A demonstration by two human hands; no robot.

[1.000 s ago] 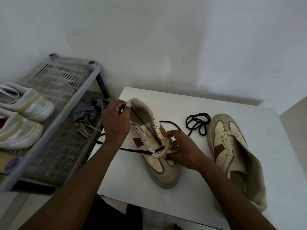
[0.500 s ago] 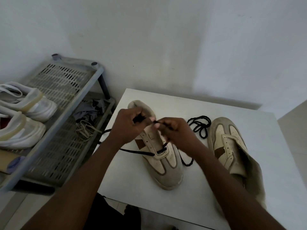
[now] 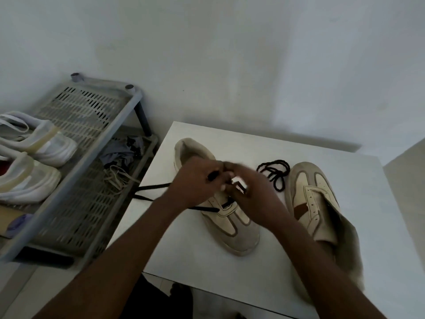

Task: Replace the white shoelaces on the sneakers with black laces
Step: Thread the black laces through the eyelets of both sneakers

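A beige sneaker lies toe-toward-me on the white table. A black lace runs through its lowest eyelets and trails off the table's left edge. My left hand pinches one end of that lace above the shoe's tongue. My right hand meets it there, fingers curled at the eyelets and pinching the lace; motion blur hides the exact grip. The second beige sneaker lies unlaced to the right. A second black lace is coiled between the shoes.
A grey slatted shoe rack stands left of the table. It carries two white sneakers on top, with a grey cloth and white laces on the lower shelf. White walls close in behind.
My left hand carried the lace end from the heel side toward the tongue. My right hand rose from the shoe's side to meet it; both now work close together.
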